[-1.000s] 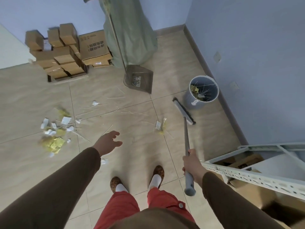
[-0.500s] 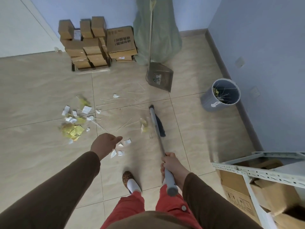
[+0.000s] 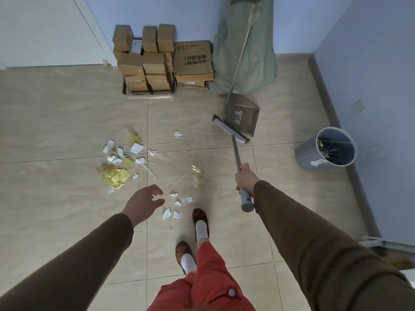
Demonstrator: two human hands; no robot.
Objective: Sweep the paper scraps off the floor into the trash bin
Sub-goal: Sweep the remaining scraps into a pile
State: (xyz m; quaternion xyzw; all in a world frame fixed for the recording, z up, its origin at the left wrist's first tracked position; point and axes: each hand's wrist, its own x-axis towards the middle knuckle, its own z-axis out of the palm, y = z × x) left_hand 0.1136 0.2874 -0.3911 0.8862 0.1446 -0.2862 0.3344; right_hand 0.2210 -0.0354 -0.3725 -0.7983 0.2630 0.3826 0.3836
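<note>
Grey plastic, the broom (image 3: 233,140) handle runs from the right hand (image 3: 246,179) up toward 12 o'clock, ending in a head (image 3: 231,129) that sits just in front of the dustpan (image 3: 241,114). The right hand's fingers are clamped around the handle near its lower end. The left hand (image 3: 143,204) hangs free over the floor (image 3: 56,122), fingers apart and holding nothing.

The scraps lie to the left of the broom head, not under it: the big pile (image 3: 121,162) at about 8 o'clock from the head, well apart; a yellow bit (image 3: 197,175) at 7 o'clock; small white pieces (image 3: 177,205) just beside the left hand. The head's long axis runs from 10 to 4 o'clock (roughly square to a leftward reach). The bin (image 3: 330,149) stands at 3 o'clock, on the far side from the scraps. The next stroke likely has to carry the head left past the pile, then draw it back toward the dustpan.
</note>
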